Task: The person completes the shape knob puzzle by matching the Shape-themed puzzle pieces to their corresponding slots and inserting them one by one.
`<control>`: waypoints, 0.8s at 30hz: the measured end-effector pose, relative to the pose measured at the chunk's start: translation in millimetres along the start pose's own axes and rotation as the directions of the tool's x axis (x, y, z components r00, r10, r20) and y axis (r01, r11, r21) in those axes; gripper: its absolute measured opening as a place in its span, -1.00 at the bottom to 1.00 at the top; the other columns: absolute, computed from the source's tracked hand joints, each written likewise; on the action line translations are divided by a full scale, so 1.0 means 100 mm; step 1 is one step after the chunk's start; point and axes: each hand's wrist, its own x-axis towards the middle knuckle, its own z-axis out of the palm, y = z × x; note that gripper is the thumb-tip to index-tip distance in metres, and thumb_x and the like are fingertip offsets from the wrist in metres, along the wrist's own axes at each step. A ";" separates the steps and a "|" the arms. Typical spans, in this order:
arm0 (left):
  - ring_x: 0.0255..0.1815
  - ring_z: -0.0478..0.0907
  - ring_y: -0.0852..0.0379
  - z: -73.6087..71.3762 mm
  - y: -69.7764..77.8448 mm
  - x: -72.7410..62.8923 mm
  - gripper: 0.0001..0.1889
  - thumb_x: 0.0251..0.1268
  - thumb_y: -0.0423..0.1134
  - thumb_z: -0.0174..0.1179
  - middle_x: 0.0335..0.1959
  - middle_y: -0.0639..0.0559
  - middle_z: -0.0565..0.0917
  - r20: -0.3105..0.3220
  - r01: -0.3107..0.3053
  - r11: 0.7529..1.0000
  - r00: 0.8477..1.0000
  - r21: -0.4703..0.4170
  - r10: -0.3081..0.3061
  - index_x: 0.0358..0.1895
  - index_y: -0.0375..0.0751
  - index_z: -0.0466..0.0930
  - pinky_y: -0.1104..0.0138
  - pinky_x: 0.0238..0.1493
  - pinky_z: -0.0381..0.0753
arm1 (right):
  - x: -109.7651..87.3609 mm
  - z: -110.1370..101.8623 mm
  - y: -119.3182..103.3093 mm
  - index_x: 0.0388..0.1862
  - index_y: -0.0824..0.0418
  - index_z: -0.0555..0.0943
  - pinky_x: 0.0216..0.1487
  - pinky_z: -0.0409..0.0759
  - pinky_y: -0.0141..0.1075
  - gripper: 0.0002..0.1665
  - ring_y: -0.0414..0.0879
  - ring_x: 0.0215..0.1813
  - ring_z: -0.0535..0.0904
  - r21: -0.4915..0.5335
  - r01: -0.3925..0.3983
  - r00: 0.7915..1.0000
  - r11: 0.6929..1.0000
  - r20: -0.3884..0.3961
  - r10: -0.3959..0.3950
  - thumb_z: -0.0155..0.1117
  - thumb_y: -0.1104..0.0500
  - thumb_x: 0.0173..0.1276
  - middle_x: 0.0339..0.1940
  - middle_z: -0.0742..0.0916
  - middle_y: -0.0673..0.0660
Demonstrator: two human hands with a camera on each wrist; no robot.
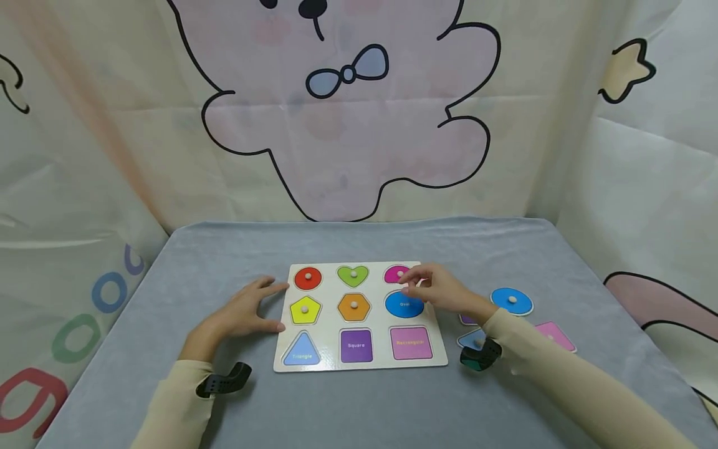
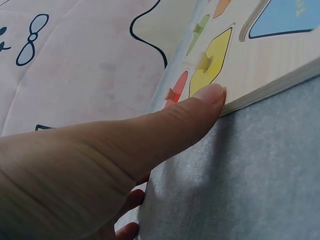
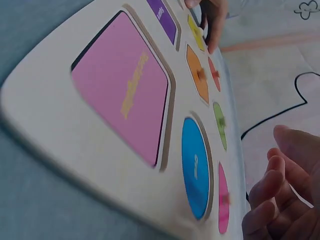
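Observation:
A white shape puzzle board lies on the table. My left hand rests at its left edge, thumb and index finger touching the side; in the left wrist view the thumb presses near the yellow pentagon. Over the board's upper right is my right hand, fingers loosely bent with nothing between them, beside the magenta knobbed piece. In the right wrist view that magenta piece sits in its place. The oval, triangle, square and rectangle recesses show printed words and no pieces.
Right of the board lie a blue oval piece, a pink piece, a light blue piece and a purple piece, the last partly hidden by the right arm. A grey cloth covers the table; printed curtains hang behind.

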 end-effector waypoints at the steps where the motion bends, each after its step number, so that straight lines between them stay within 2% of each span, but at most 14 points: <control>1: 0.52 0.16 -0.44 0.00 0.00 0.00 -0.06 0.00 0.10 0.54 0.54 -0.36 0.23 -0.003 -0.004 1.000 1.000 0.001 0.004 0.51 0.00 0.35 -0.39 0.40 0.25 | -0.03 -0.03 0.01 0.01 0.39 0.68 -0.47 0.55 -0.41 -0.69 -0.18 -0.50 0.45 0.003 0.000 1.000 1.000 -0.006 0.000 0.36 0.20 0.40 -0.34 0.58 0.13; 13: 0.54 0.12 -0.44 0.01 0.03 0.00 -0.04 -0.01 0.13 0.53 0.57 -0.34 0.20 0.013 0.038 0.999 0.999 0.020 -0.038 0.52 0.04 0.33 -0.44 0.40 0.19 | -0.37 -0.39 0.23 0.01 0.42 0.67 -0.52 0.55 -0.38 -0.71 -0.22 -0.53 0.45 0.000 -0.030 0.996 1.000 -0.084 0.029 0.28 0.23 0.45 -0.34 0.64 0.15; 18: 0.55 0.13 -0.43 0.03 0.04 0.00 -0.05 0.00 0.12 0.54 0.57 -0.34 0.20 0.013 0.042 0.999 0.999 0.011 -0.042 0.52 0.04 0.34 -0.42 0.41 0.20 | -0.48 -0.49 0.27 0.03 0.41 0.67 -0.58 0.58 -0.29 -0.70 -0.15 -0.53 0.49 -0.008 -0.059 0.993 0.998 -0.102 0.058 0.26 0.21 0.47 -0.29 0.66 0.18; 24: 0.55 0.12 -0.43 0.03 0.04 0.00 -0.05 -0.01 0.12 0.54 0.57 -0.32 0.20 0.012 0.060 0.998 0.998 0.014 -0.060 0.52 0.05 0.34 -0.43 0.40 0.19 | -0.57 -0.58 0.34 0.04 0.46 0.65 -0.50 0.66 -0.26 -0.65 -0.02 -0.49 0.59 -0.035 -0.045 0.992 0.998 -0.119 0.041 0.26 0.17 0.49 -0.22 0.69 0.32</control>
